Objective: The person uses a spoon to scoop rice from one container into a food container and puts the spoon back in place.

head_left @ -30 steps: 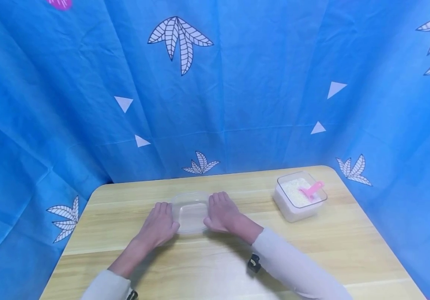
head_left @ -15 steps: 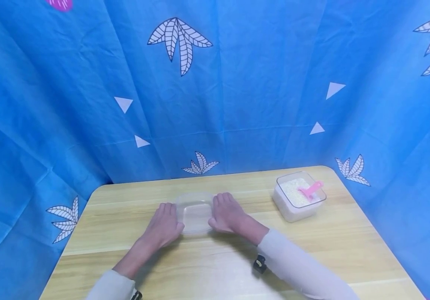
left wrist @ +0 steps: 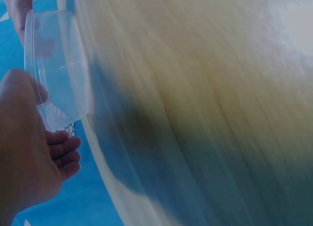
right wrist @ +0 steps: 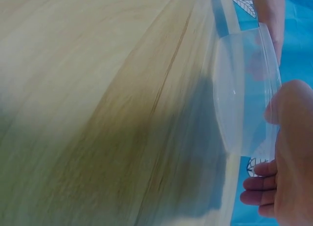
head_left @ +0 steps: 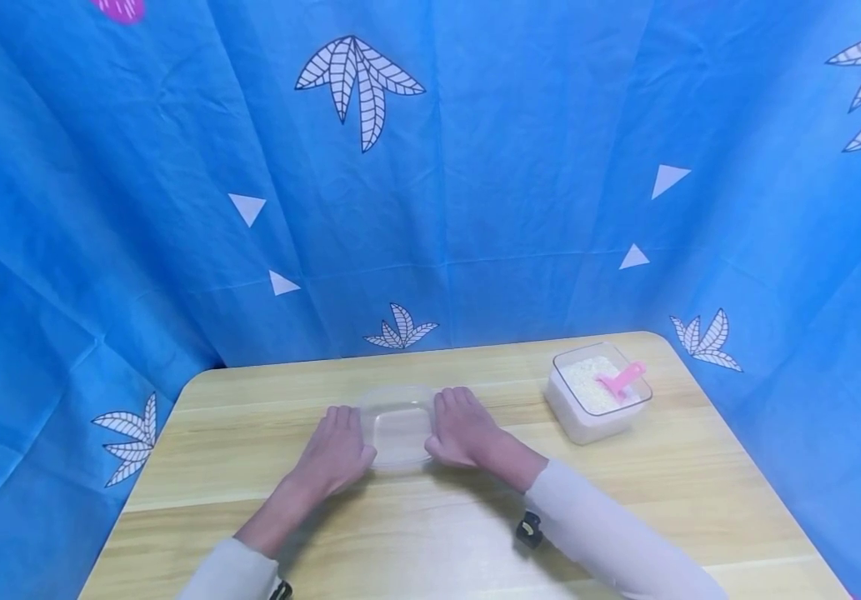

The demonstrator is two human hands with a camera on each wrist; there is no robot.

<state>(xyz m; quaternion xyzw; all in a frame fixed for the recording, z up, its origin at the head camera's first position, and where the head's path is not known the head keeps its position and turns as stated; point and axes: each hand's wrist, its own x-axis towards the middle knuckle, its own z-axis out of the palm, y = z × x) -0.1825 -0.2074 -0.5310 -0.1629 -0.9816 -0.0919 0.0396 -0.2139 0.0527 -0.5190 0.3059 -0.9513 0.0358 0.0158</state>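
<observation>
An empty clear plastic container [head_left: 398, 433] stands on the wooden table [head_left: 663, 500], a little left of its middle. My left hand [head_left: 336, 454] holds its left side and my right hand [head_left: 463, 433] its right side. In the left wrist view, the left hand [left wrist: 24, 152] has its thumb against the container [left wrist: 58, 69] wall and its fingers loosely curled beside it. The right wrist view shows the right hand [right wrist: 288, 172] the same way, thumb at the container [right wrist: 242, 94] rim.
A square clear box of white grains [head_left: 588, 425] with a pink scoop [head_left: 623, 379] lying on top sits at the table's back right. A blue patterned cloth [head_left: 475, 167] hangs close behind and on both sides of the table.
Both hands and the clear container between them have shifted a little to the right across the table. The grain box has stayed where it was.
</observation>
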